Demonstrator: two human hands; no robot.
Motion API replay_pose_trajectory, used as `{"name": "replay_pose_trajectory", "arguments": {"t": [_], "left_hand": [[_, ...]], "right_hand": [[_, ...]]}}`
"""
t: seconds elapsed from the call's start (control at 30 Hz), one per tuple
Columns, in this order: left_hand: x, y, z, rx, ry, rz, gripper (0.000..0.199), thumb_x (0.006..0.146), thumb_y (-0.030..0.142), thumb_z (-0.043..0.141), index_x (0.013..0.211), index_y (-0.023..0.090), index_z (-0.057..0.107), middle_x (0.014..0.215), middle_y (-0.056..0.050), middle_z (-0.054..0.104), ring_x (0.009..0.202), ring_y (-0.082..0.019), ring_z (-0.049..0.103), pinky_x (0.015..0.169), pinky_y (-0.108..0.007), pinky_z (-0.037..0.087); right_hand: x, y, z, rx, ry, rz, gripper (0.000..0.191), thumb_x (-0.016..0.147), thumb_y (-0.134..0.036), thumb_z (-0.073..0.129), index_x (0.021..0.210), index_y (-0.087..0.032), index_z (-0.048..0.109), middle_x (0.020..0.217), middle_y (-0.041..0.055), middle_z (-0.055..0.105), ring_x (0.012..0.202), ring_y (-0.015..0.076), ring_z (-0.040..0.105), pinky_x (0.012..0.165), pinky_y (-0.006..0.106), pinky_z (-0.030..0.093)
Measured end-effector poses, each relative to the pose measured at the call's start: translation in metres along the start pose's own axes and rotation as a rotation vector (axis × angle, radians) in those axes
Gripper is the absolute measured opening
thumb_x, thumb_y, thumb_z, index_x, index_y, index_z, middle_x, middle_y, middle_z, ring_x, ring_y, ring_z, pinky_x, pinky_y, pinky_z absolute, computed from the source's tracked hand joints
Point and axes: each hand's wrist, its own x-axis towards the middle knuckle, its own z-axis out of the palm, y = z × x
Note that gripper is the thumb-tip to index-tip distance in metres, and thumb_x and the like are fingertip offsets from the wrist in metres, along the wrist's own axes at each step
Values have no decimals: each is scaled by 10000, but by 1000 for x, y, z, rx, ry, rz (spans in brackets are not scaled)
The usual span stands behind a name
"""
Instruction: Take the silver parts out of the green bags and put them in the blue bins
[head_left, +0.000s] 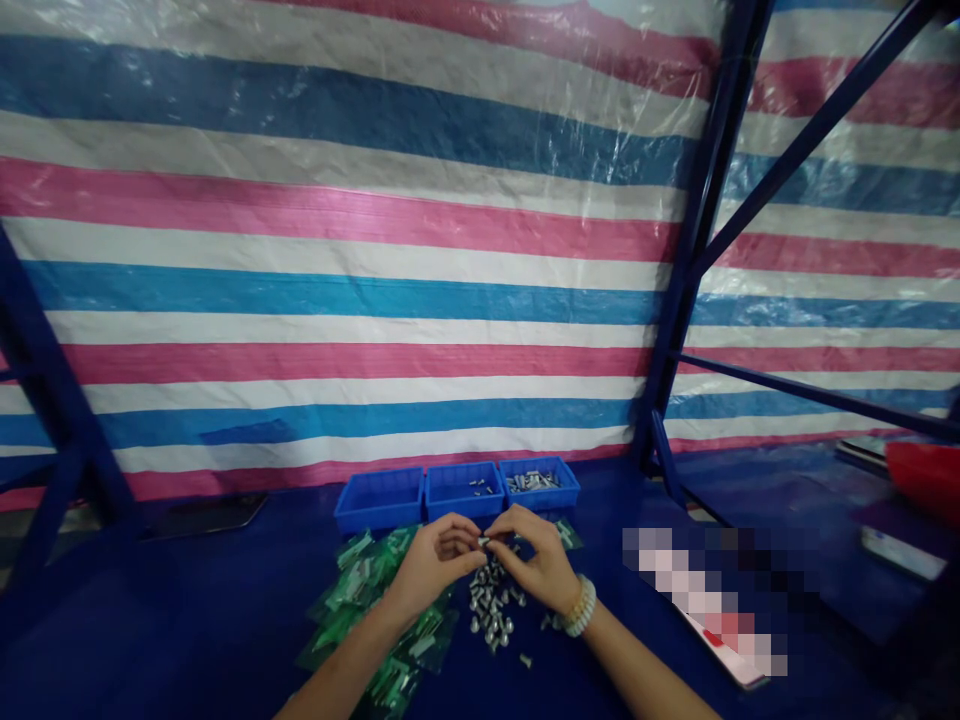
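My left hand and my right hand meet fingertip to fingertip over a heap of silver screws. Between the pinched fingers shows a small metal screw, mostly hidden, so its exact shape is hard to make out. On the right wrist sits a pale beaded bracelet. Beneath and beside my left forearm lie several clear and green plastic packets with small parts in them. One loose screw lies apart at the heap's near side.
Behind the hands stand three blue bins in a row: the left bin, the middle bin with few metal pieces, the right bin with many. A phone lies back left. Blue frame posts and striped sheeting rise behind.
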Motion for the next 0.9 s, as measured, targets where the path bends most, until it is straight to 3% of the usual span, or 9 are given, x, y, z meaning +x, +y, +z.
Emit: {"name": "replay_pose_trajectory", "arguments": {"t": [0.33,0.53,0.63,0.73,0.9], "left_hand": [[-3,-4,8,92,103,68,230,711,345,703,810,160,610,736,-18,639,694,-153,599,686,-281,501],[-5,-1,9,225,139,150,194,758,353,645,801,165,631,732,-22,618,681,-159,588,662,-274,507],[-4,5,7,310,169,217,165,775,327,620,788,165,644,758,-30,617,698,-162,594,647,-263,500],[9,11,2,443,224,254,128,771,290,615,794,171,657,760,-33,646,706,-168,607,616,-251,475],[56,20,-16,692,304,298,109,752,271,632,794,187,686,764,-36,694,704,-178,610,665,-277,469]], "right_hand": [[-3,4,4,-48,-4,63,152,874,-250,567,754,-191,639,698,24,625,670,160,579,640,273,446],[-5,7,8,16,-194,44,233,933,-252,464,798,-186,642,748,34,642,709,162,588,678,273,458],[-5,7,8,27,-216,50,202,932,-243,468,879,-189,656,803,42,660,750,169,600,706,279,468],[-5,7,6,17,-158,68,192,926,-220,480,948,-192,669,848,54,681,793,179,615,751,296,475],[-5,10,3,-24,-76,99,195,918,-227,501,970,-204,688,851,56,696,799,185,636,755,304,486]]}}
